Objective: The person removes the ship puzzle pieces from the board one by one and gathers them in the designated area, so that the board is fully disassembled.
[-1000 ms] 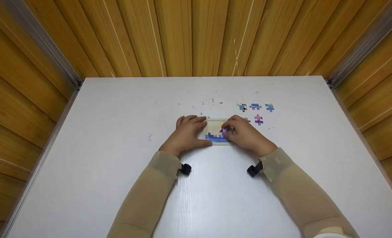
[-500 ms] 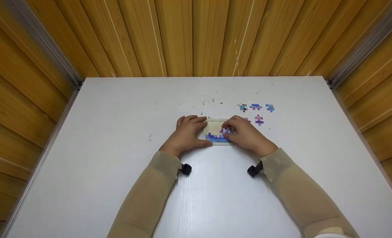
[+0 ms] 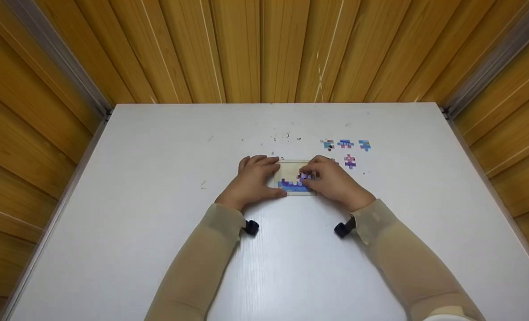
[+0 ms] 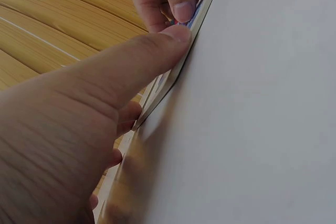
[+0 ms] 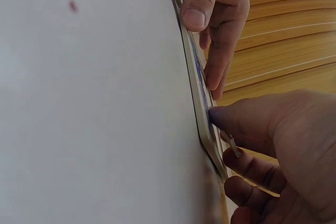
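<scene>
Inside the jigsaw tray (image 3: pixel 290 169) sit blue-and-purple pieces (image 3: pixel 292 187)! The right hand (image 3: pixel 332 182) pinches a puzzle piece (image 5: pixel 231 144); the left hand (image 3: pixel 254 182), spread, presses the rim (image 3: pixel 297 194).

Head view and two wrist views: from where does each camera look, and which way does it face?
Head: worn on the head, facing forward and down at the tray; left hand, right hand and sleeves show.
Left wrist: worn there, looking past the left hand along the tray; right hand beyond.
Right wrist: worn there, looking from the tray's other end; right hand near, left hand beyond.
Both wrist views share tray and hands.
</scene>
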Motion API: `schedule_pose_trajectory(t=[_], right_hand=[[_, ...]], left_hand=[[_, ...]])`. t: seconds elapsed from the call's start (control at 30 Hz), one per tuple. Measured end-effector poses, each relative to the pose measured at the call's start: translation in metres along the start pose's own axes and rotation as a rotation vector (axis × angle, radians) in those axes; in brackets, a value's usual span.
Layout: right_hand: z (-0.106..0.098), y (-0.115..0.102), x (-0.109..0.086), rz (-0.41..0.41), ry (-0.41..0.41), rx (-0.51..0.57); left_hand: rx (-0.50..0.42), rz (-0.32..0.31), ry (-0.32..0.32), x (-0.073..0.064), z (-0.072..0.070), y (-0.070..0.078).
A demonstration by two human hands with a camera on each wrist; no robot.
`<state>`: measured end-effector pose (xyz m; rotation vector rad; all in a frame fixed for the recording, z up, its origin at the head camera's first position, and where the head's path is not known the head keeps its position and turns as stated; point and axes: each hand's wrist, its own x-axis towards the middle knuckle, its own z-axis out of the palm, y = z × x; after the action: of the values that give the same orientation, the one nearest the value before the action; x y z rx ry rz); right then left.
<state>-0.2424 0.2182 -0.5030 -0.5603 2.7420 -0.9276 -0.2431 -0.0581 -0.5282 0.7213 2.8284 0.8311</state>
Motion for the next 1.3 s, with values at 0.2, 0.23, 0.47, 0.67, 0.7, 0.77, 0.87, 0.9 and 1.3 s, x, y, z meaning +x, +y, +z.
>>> schedule_pose_trajectory(t=[0.2,0.23,0.47,0.67,0.7,0.77,0.87,0.9,1.3], right_hand=[[0.0,0.002,0.0,-0.003,0.002,0.008],[0.0,0.003,0.001,-0.003,0.005,0.011],[0.0,0.008,0.004,-0.003,0.039,0.054],[-0.008,0.015,0.004,-0.037,0.064,0.131],[-0.01,0.017,0.004,-0.038,0.064,0.145],[-0.015,0.021,0.004,-0.029,0.061,0.171],[-0.023,0.031,0.004,-0.006,0.061,0.207],[-0.025,0.035,0.004,0.001,0.062,0.218],[-0.067,0.08,-0.003,0.089,0.141,0.28]], left_hand=[[-0.002,-0.005,-0.007,0.0,0.001,-0.001],[-0.002,-0.006,-0.007,0.001,0.001,-0.001],[0.007,-0.007,-0.005,0.002,0.001,0.0],[0.001,-0.013,-0.005,0.002,0.001,0.001],[0.003,-0.014,-0.005,0.002,0.001,0.001],[0.005,-0.015,-0.003,0.003,0.001,0.001],[0.013,-0.015,-0.001,0.003,0.001,0.001],[0.013,-0.016,-0.001,0.003,0.001,0.001],[-0.005,-0.026,-0.005,0.001,0.001,0.002]])
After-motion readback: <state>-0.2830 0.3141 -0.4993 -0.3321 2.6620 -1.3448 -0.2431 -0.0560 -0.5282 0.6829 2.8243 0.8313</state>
